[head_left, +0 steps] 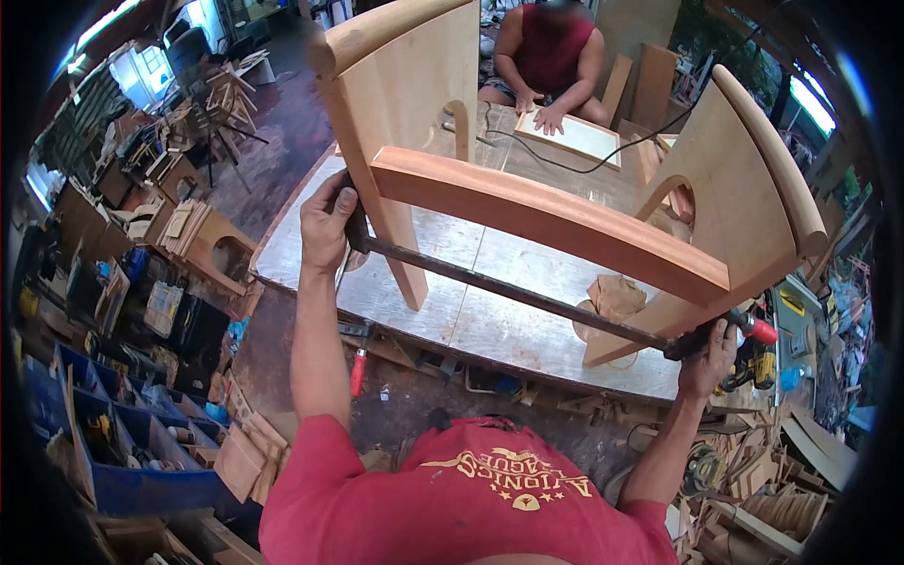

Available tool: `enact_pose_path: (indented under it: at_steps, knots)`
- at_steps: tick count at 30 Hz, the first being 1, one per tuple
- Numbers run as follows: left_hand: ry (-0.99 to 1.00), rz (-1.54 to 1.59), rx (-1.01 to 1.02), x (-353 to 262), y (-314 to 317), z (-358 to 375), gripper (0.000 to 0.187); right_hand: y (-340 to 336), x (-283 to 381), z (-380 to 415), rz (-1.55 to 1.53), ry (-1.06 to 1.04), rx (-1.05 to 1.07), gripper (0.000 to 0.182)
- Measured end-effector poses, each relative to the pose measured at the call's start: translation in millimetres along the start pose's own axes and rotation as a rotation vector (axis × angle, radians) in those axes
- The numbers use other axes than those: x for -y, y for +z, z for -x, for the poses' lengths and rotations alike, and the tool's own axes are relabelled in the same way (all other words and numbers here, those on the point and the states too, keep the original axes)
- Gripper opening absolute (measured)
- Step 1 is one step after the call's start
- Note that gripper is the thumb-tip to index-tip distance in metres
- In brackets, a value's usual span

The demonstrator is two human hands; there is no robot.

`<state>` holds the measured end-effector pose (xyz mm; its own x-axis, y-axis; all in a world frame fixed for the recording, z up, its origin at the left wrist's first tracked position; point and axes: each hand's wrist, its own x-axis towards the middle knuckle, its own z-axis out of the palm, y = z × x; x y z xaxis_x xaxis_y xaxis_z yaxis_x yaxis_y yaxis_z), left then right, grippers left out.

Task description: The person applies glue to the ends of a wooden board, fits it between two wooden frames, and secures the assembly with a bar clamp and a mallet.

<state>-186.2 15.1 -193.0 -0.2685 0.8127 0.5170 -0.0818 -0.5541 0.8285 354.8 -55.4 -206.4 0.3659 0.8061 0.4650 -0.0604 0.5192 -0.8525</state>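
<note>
— Starting at the left: our left hand is wrapped, fingers curled tight, around the fixed head of the bar clamp, right against the outer face of the left side panel.

— And the bar itself?

— Its long axis runs from that hand down and to the right, passing just on the near side of the reddish rail, almost parallel to it, across the workbench.

— So the clamp lies between our two hands?

— Yes. At the right end, our right hand is closed around the clamp's red handle, at the foot of the right side panel. That hand is nearer to us and lower in the scene; the left one is farther.

— Anything else close by?

— A crumpled brown cloth lies on the bench under the bar. Far off, another person presses both hands on a flat framed panel.
</note>
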Motion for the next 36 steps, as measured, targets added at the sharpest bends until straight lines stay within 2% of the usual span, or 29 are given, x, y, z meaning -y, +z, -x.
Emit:
enact_pose_path:
  at_steps: [4, 5, 6, 7, 8, 9, 10, 13, 16, 19, 23, 24, 27, 36]
  knots:
    - [0.063, -0.042, -0.018, 3.3, 2.7, -3.4, 0.043, 2.1, 1.6, 0.8, 0.007, -0.018, -0.010, 0.023]
    - [0.070, -0.065, -0.031, 6.1, 3.1, -1.8, 0.041, -0.8, 2.3, 0.2, 0.125, -0.005, -0.053, 0.022]
    - [0.065, -0.219, -0.040, -4.2, 8.5, 0.0, 0.036, 6.1, 8.1, 1.1, 0.059, 0.041, -0.068, 0.023]
    - [0.002, -0.395, -0.129, -2.0, 7.6, 2.5, 0.038, 4.8, 8.3, 0.3, 0.118, 0.035, -0.067, 0.023]
    - [0.010, -0.338, -0.142, 9.1, 1.2, 1.3, 0.041, -0.6, 1.4, 0.0, 0.174, 0.003, -0.101, 0.024]
    - [0.018, -0.280, -0.154, 20.3, -4.6, 0.0, 0.043, -16.6, -6.2, -1.6, 0.237, 0.023, -0.048, 0.024]
    - [-0.013, -0.149, -0.059, 15.4, -1.6, -1.4, 0.044, -21.3, -5.4, -3.5, 0.086, 0.041, -0.017, 0.028]
    - [0.038, -0.086, -0.068, 16.8, 4.2, -0.3, 0.041, -9.5, 14.7, -3.8, -0.420, 0.120, 0.081, 0.041]
    - [0.004, 0.091, 0.007, 22.3, -7.9, -4.9, 0.038, -5.0, 21.8, -8.0, -0.492, 0.123, 0.047, 0.047]
    - [-0.002, 0.115, 0.022, 20.1, -9.7, -6.3, 0.038, -18.6, 18.4, -15.0, -0.521, 0.182, 0.135, 0.047]
    - [-0.029, 0.124, 0.072, 19.0, -16.5, -9.8, 0.040, -24.6, 6.7, -25.2, -0.678, 0.101, 0.049, 0.036]
    - [-0.026, 0.123, 0.071, 20.3, -17.8, -11.5, 0.040, -26.0, 7.2, -25.6, -0.740, 0.116, 0.105, 0.033]
    - [-0.018, 0.134, 0.053, 22.2, -20.1, -9.9, 0.040, -26.4, 9.3, -28.4, -0.757, 0.055, 0.178, 0.034]
    - [-0.025, 0.120, 0.041, 12.0, -6.6, -7.1, 0.041, -15.5, -3.3, -24.7, -0.702, 0.035, -0.012, 0.032]
